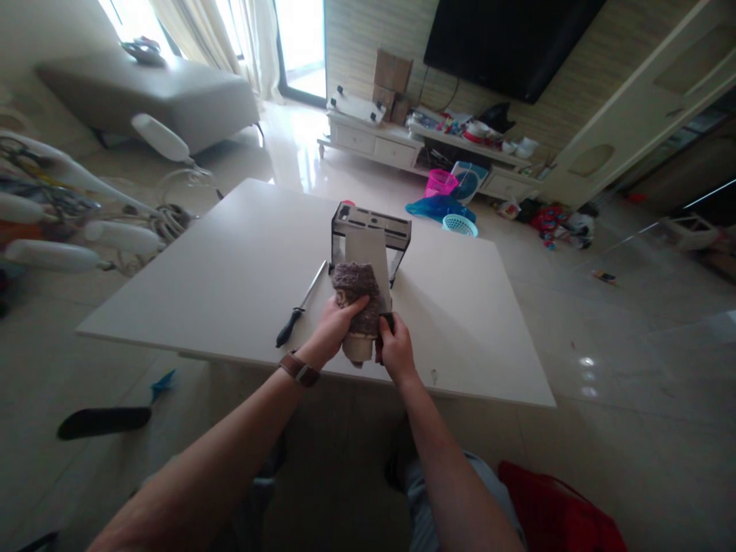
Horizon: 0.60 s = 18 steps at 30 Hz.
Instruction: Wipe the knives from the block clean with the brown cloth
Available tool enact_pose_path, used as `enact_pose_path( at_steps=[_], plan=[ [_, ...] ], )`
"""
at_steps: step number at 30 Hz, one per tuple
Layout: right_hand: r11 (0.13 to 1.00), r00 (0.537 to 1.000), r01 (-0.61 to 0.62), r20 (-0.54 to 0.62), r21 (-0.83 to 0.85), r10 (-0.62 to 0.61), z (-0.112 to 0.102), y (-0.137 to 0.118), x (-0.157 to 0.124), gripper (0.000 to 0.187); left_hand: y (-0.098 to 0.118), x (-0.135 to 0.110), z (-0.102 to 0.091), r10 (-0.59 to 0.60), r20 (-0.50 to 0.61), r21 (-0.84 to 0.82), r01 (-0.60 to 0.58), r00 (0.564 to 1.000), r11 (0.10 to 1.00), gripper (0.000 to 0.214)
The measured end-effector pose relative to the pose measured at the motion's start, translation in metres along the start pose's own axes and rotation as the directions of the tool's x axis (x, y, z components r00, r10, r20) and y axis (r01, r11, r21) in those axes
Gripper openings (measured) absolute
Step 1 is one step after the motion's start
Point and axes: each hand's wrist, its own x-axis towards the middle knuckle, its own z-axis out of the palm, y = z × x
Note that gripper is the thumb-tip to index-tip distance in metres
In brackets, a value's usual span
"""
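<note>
My right hand [395, 351] is closed round the dark handle of a wide cleaver [368, 257], whose pale blade points away from me over the white table [241, 268]. My left hand [333, 330] presses a brownish cloth [356, 295] against the blade, fingers wrapped over it. A strap sits on my left wrist. Just behind the blade stands a black knife rack [371, 226]. A slim knife with a black handle [300, 307] lies on the table to the left of my hands.
Left of the table are white padded poles and cables [86, 222]. A black object [103, 420] lies on the floor at lower left. Baskets and a blue bag [442, 203] sit beyond the table, before a cluttered TV cabinet. Something red [552, 506] is by my right knee.
</note>
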Motion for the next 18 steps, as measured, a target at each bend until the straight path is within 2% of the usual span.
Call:
enact_pose_path(
  at_steps=[6,13,18],
  plan=[
    [1.000,1.000,0.000,0.019,0.012,0.000,-0.004,0.001,-0.003,0.031,-0.003,-0.005,-0.003,0.014,0.021,0.050,-0.015,1.000,0.999,0.047],
    [0.998,0.997,0.009,0.075,0.063,-0.014,-0.014,-0.006,0.001,0.037,0.014,0.005,-0.018,0.053,0.142,0.170,-0.077,0.988,0.982,0.040],
    [0.994,0.997,-0.015,0.079,0.112,0.006,-0.012,-0.011,0.005,0.037,0.021,0.013,-0.021,0.101,0.122,0.135,-0.117,0.987,0.984,0.042]
  ],
)
